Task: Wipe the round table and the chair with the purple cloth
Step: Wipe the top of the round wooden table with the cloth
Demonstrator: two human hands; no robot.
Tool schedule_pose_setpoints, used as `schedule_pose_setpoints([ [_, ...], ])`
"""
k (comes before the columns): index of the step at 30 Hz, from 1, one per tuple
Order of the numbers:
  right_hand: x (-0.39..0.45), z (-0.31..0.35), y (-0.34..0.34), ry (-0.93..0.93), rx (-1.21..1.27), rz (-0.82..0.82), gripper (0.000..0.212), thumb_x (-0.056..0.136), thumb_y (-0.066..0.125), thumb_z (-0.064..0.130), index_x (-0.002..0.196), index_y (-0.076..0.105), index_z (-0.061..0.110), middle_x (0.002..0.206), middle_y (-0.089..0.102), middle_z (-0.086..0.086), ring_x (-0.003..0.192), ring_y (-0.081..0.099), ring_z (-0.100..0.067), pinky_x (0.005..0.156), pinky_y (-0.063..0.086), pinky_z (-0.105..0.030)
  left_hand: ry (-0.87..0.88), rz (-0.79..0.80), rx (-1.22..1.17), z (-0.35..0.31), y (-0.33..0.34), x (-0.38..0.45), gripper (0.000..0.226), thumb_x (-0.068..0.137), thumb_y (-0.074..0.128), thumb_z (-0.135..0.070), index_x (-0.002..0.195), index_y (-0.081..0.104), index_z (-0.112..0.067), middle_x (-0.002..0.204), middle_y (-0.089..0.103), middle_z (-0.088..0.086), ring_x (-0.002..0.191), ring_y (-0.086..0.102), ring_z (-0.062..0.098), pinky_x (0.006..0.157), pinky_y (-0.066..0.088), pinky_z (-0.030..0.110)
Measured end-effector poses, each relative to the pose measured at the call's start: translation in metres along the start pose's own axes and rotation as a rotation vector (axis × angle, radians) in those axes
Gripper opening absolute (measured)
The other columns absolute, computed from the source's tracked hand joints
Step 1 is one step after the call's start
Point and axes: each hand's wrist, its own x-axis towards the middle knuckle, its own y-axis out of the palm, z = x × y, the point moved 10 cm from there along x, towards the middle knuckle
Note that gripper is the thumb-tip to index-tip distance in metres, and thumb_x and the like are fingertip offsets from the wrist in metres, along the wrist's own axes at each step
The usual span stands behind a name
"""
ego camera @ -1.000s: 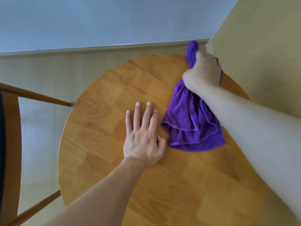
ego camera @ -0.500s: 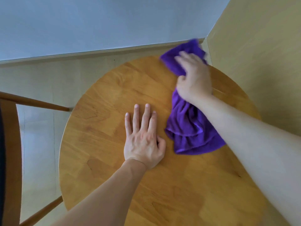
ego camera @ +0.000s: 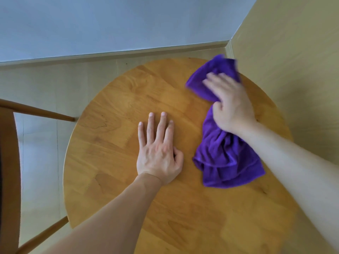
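The round wooden table [ego camera: 117, 136] fills the middle of the view. A bunched purple cloth [ego camera: 225, 158] lies on its right half, stretching from the far rim toward me. My right hand [ego camera: 229, 105] presses down on the far part of the cloth, fingers spread over it and thumb curled into the fabric; its fingers are blurred. My left hand [ego camera: 157, 149] rests flat on the table's centre, palm down, fingers apart, just left of the cloth. The wooden chair [ego camera: 9, 162] shows at the far left edge, mostly cut off.
A pale blue wall [ego camera: 128, 22] runs along the far side and a beige wall [ego camera: 293, 61] stands close on the right, meeting in a corner just beyond the table. Light floor [ego camera: 40, 162] lies between table and chair.
My right hand went from gripping the cloth's bunched top end to lying with fingers spread over it, sliding the far part of the cloth along the table's far edge. My left hand stayed put.
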Motion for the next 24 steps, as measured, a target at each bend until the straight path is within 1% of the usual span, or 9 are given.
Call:
schedule_pose_setpoints([
  [3, -0.015, -0.035, -0.014, 0.5, 0.054, -0.195, 0.067, 0.082, 0.04, 0.012, 0.147, 0.053, 0.016, 0.16, 0.043, 0.001, 0.15, 0.033, -0.027, 0.119, 0.029, -0.054, -0.003, -0.003, 0.005, 0.0, 0.001, 0.0, 0.07, 0.083, 0.043, -0.031, 0.149, 0.041, -0.009, 0.166, 0.023, 0.009, 0.156, 0.002, 0.035, 0.124, 0.005, 0.059],
  [5, -0.022, -0.017, -0.009, 0.656, 0.047, -0.2, 0.066, 0.086, 0.048, 0.013, 0.152, 0.046, 0.019, 0.164, 0.035, 0.005, 0.153, 0.025, -0.025, 0.122, 0.023, -0.055, -0.005, -0.012, 0.001, 0.0, 0.0, 0.001, 0.07, 0.083, 0.042, -0.032, 0.149, 0.041, -0.009, 0.166, 0.023, 0.009, 0.156, 0.003, 0.035, 0.124, 0.005, 0.059],
  [7, -0.025, 0.017, 0.005, 0.589, 0.021, -0.117, 0.069, 0.088, 0.05, 0.017, 0.155, 0.039, 0.021, 0.167, 0.027, 0.006, 0.156, 0.019, -0.025, 0.123, 0.018, -0.056, -0.011, -0.02, -0.009, 0.001, -0.002, 0.0, 0.07, 0.081, 0.044, -0.031, 0.148, 0.042, -0.009, 0.166, 0.024, 0.009, 0.156, 0.004, 0.034, 0.124, 0.005, 0.058],
  [10, -0.038, 0.058, 0.029, 0.221, -0.002, 0.101, 0.072, 0.084, 0.043, 0.02, 0.156, 0.038, 0.021, 0.168, 0.026, 0.007, 0.156, 0.016, -0.023, 0.123, 0.021, -0.057, -0.017, -0.036, -0.065, 0.005, -0.007, 0.0, 0.069, 0.079, 0.046, -0.03, 0.146, 0.045, -0.013, 0.164, 0.029, 0.006, 0.156, 0.01, 0.031, 0.125, 0.007, 0.054],
  [12, -0.05, 0.056, 0.029, 0.007, -0.025, 0.22, 0.074, 0.083, 0.035, 0.026, 0.156, 0.04, 0.019, 0.167, 0.027, 0.005, 0.156, 0.018, -0.022, 0.122, 0.025, -0.053, 0.018, -0.023, -0.094, 0.008, -0.011, 0.0, 0.068, 0.08, 0.047, -0.033, 0.147, 0.045, -0.016, 0.165, 0.029, 0.002, 0.155, 0.013, 0.028, 0.125, 0.008, 0.051],
  [14, -0.055, 0.037, 0.017, -0.094, -0.067, 0.273, 0.075, 0.083, 0.033, 0.029, 0.156, 0.041, 0.017, 0.167, 0.029, 0.002, 0.155, 0.02, -0.021, 0.124, 0.024, -0.045, 0.096, 0.013, -0.059, 0.016, -0.016, -0.002, 0.069, 0.083, 0.047, -0.037, 0.149, 0.043, -0.02, 0.166, 0.026, -0.001, 0.155, 0.015, 0.024, 0.125, 0.009, 0.046],
  [16, -0.052, 0.012, 0.004, -0.048, -0.084, 0.272, 0.075, 0.083, 0.034, 0.031, 0.157, 0.04, 0.017, 0.167, 0.027, 0.001, 0.155, 0.021, -0.021, 0.126, 0.021, -0.041, 0.117, 0.026, 0.023, 0.044, -0.025, -0.004, 0.071, 0.085, 0.046, -0.043, 0.152, 0.039, -0.024, 0.168, 0.021, 0.0, 0.155, 0.014, 0.023, 0.125, 0.008, 0.046],
  [21, -0.023, 0.018, 0.012, 0.397, 0.105, 0.057, 0.071, 0.088, 0.036, 0.036, 0.157, 0.037, 0.019, 0.169, 0.023, 0.003, 0.156, 0.013, -0.026, 0.127, 0.01, -0.05, -0.099, 0.037, 0.106, 0.151, -0.043, -0.017, 0.072, 0.097, 0.024, -0.061, 0.161, 0.001, -0.039, 0.17, -0.01, 0.0, 0.155, -0.019, 0.026, 0.125, -0.01, 0.052],
  [24, 0.002, 0.07, 0.027, 0.374, 0.15, 0.017, 0.068, 0.091, 0.038, 0.039, 0.155, 0.042, 0.017, 0.168, 0.027, 0.001, 0.156, 0.016, -0.028, 0.125, 0.009, -0.054, -0.067, 0.015, 0.113, 0.153, -0.041, -0.022, 0.068, 0.1, 0.021, -0.058, 0.161, -0.002, -0.037, 0.17, -0.011, -0.001, 0.154, -0.021, 0.025, 0.125, -0.005, 0.053],
])
